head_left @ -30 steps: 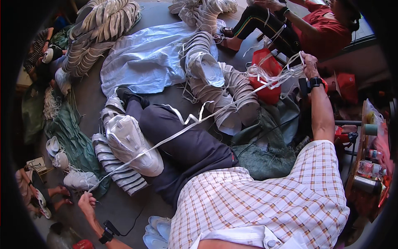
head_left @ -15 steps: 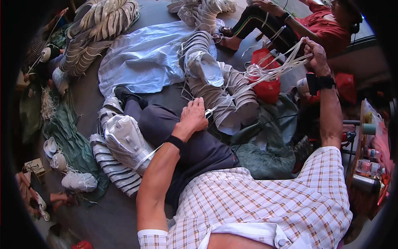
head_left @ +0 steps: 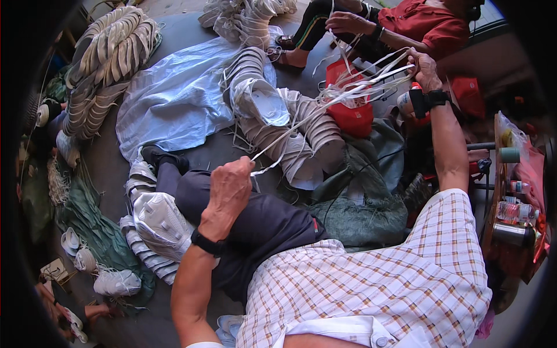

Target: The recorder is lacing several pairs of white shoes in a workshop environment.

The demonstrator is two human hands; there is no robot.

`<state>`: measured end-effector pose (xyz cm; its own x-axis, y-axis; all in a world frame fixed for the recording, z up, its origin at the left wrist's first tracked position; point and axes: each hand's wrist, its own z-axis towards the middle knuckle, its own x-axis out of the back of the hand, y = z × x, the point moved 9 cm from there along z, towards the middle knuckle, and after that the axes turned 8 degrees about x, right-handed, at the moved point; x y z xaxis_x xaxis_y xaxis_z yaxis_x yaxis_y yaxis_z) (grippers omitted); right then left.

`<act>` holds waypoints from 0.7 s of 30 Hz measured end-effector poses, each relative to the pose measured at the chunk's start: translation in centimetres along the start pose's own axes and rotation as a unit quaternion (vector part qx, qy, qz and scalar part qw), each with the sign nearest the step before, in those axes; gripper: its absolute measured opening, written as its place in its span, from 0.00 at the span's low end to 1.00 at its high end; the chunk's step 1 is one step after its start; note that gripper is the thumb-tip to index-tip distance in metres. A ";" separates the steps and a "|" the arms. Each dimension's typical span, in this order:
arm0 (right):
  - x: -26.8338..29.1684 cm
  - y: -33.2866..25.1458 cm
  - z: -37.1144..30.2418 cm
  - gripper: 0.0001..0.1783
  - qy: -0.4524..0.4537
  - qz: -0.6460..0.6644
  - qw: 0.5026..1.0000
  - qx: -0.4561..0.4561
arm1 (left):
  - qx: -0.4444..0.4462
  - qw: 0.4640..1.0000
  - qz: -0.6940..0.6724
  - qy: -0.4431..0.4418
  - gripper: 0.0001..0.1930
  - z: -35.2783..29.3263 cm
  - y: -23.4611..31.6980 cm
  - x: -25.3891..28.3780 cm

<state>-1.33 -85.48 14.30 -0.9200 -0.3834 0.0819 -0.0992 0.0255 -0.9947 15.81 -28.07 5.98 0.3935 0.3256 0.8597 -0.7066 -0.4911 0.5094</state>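
Note:
My right hand [head_left: 425, 71] is raised at the right, fingers closed round a bundle of white shoelaces [head_left: 377, 81]. The laces stretch leftward across the picture to my left hand [head_left: 231, 188], which is closed on an end of them above my dark trousers. Next to my left wrist lies a white mesh shoe upper [head_left: 159, 220], with a row of stacked uppers [head_left: 152, 261] beside it. Beyond the laces, curved stacks of pale shoe uppers [head_left: 255, 107] lie on the floor. A red bag [head_left: 351, 119] stands beneath the bundle, with loose lace strands hanging over it.
A blue-white sheet [head_left: 174, 95] is spread at the far left, near a large pile of uppers [head_left: 110, 49]. Green sacking [head_left: 362, 203] lies to my right. A shelf with bottles [head_left: 513, 211] stands at the right edge. A co-worker in a red shirt [head_left: 412, 26] sits ahead.
My left hand has risen and moved from my knee, now pulling a lace taut. The white-handled tool seen at that hand no longer shows. The whole view has shifted slightly.

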 end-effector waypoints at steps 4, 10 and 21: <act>0.0 4.2 1.3 0.07 0.030 -0.034 0.999 0.001 | 0.093 0.993 0.026 0.062 0.09 -3.6 -2.7 9.0; -3.7 7.6 2.2 0.11 -0.005 -0.449 0.892 0.054 | 0.149 0.967 0.099 0.179 0.13 -10.6 -3.7 19.7; -38.0 1.2 -43.2 0.47 -0.695 0.007 0.658 0.290 | 0.091 0.960 0.100 0.245 0.11 -13.6 3.2 27.1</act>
<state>17.11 -31.01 12.69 0.3554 -0.8714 0.3383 0.4379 -0.1645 -0.8838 16.27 -9.85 30.40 -0.0951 0.5287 0.8435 -0.6067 -0.7026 0.3719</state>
